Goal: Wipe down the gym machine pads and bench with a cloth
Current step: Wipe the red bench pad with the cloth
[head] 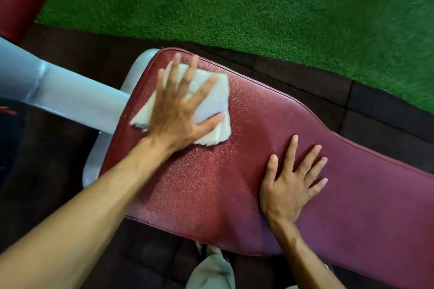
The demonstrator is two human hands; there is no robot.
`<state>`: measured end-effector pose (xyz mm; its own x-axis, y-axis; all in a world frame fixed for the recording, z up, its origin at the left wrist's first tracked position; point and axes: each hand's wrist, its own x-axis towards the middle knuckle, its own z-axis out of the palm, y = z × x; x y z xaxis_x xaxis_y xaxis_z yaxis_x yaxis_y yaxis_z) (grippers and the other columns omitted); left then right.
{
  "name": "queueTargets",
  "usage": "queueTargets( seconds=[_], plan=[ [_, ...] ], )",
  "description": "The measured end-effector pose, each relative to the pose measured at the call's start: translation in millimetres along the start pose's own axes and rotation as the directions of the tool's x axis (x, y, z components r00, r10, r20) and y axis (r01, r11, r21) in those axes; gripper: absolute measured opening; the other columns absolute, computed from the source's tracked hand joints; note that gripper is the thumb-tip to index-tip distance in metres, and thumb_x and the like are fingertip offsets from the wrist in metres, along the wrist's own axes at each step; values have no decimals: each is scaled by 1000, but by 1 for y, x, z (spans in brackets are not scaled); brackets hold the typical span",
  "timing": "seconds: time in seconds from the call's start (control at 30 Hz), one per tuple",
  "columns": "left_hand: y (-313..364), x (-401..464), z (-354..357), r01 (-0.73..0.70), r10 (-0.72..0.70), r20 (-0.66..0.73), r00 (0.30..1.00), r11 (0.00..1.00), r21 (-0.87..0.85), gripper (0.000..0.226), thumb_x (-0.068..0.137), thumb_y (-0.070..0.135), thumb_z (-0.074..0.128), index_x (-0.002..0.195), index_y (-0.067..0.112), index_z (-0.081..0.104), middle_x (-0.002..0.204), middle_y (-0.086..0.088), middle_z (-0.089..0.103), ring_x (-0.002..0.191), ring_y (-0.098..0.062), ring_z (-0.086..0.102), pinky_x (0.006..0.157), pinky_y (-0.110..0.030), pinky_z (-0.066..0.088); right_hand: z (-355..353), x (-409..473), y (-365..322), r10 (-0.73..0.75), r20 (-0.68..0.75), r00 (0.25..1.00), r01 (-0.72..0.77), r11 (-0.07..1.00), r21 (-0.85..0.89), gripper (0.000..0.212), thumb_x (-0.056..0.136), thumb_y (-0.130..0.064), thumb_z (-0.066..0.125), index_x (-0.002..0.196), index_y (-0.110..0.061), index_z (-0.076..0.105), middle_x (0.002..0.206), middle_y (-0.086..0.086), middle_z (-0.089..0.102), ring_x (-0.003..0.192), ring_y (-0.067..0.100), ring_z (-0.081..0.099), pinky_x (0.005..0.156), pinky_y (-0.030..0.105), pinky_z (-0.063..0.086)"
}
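A dark red padded bench [211,185] runs from the upper middle to the lower right. Near its far end lies a folded white cloth [212,101]. My left hand [178,110] presses flat on the cloth with fingers spread, covering its middle. My right hand [287,190] rests palm down on the bare pad further right, fingers apart, with nothing in it. The pad's textured surface shows a light sheen around the middle.
A white metal frame tube [70,98] runs under the bench's left end. Another red pad [18,7] stands at the top left. Green artificial turf [234,7] lies beyond dark rubber floor tiles [305,82]. My light trouser leg [211,270] shows below the bench.
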<state>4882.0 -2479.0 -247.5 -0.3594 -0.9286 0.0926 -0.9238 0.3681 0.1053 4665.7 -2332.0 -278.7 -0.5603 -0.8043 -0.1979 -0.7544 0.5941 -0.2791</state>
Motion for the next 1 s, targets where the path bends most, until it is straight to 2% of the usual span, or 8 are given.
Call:
queueTargets(
  seconds=[0.1, 0.2, 0.4, 0.5, 0.63, 0.73, 0.83, 1.0],
  plan=[
    [46, 16, 10, 9, -10, -6, 1000, 1000, -18, 75, 87, 77, 38, 150, 36, 37, 165, -9, 19, 153, -39, 10, 122, -59, 11, -1, 1, 1, -8, 11, 1000, 7, 1000, 20, 64, 96, -60, 17, 155, -45, 1, 167, 3, -10, 154, 29, -12, 119, 63, -1],
    [67, -33, 13, -72, 74, 34, 997, 995, -66, 76, 88, 75, 40, 152, 34, 33, 165, -9, 17, 154, -38, 7, 123, -57, 11, -6, 1, 9, -50, 53, 997, 47, 997, 55, 64, 96, -61, 21, 155, -45, 1, 167, 2, -13, 153, 27, -14, 119, 62, -3],
    [26, -124, -8, -220, 222, 160, 962, 975, -29, 75, 87, 74, 41, 150, 32, 39, 164, -9, 21, 154, -34, 13, 121, -58, 20, -26, -2, 63, -256, 138, 957, 260, 966, -5, 68, 96, -63, 25, 156, -42, 1, 167, -6, -14, 153, 18, -18, 118, 63, -6],
    [16, -86, -4, -134, 141, 154, 978, 989, -55, 77, 87, 75, 34, 151, 31, 36, 166, -10, 11, 154, -36, 3, 121, -61, 11, -33, -5, 96, -249, 163, 955, 255, 967, -20, 69, 95, -65, 22, 157, -41, 3, 167, -6, -14, 153, 19, -19, 118, 66, -4],
    [77, -6, 15, 67, -61, 75, 995, 995, -74, 77, 87, 76, 35, 152, 34, 32, 166, -12, 8, 152, -44, 1, 118, -65, 9, -40, -13, 132, -221, 181, 958, 231, 972, -36, 70, 94, -66, 20, 156, -41, 1, 166, -6, -16, 152, 18, -20, 117, 68, -5],
    [146, 5, 32, -39, 42, 35, 999, 997, -73, 74, 88, 73, 40, 150, 32, 38, 163, -16, 20, 150, -47, 11, 118, -65, 15, -43, -11, 148, -175, 181, 968, 186, 981, -46, 70, 93, -67, 20, 156, -44, 1, 166, -7, -17, 152, 17, -21, 116, 68, -5],
    [193, -44, 37, -222, 229, 53, 972, 968, -117, 73, 88, 69, 49, 148, 29, 43, 162, -14, 25, 151, -42, 14, 120, -62, 16, -46, -6, 161, -134, 181, 974, 142, 989, -31, 69, 92, -68, 20, 155, -46, 0, 165, -9, -18, 151, 15, -22, 116, 69, -5],
    [167, -138, 19, -356, 368, 198, 908, 929, -97, 73, 90, 72, 41, 152, 35, 33, 166, -6, 17, 155, -32, 7, 123, -53, 14, -55, -3, 185, -140, 203, 969, 149, 988, -29, 65, 98, -64, 24, 155, -45, 0, 164, -10, -21, 151, 13, -23, 115, 68, -7]
  ],
)
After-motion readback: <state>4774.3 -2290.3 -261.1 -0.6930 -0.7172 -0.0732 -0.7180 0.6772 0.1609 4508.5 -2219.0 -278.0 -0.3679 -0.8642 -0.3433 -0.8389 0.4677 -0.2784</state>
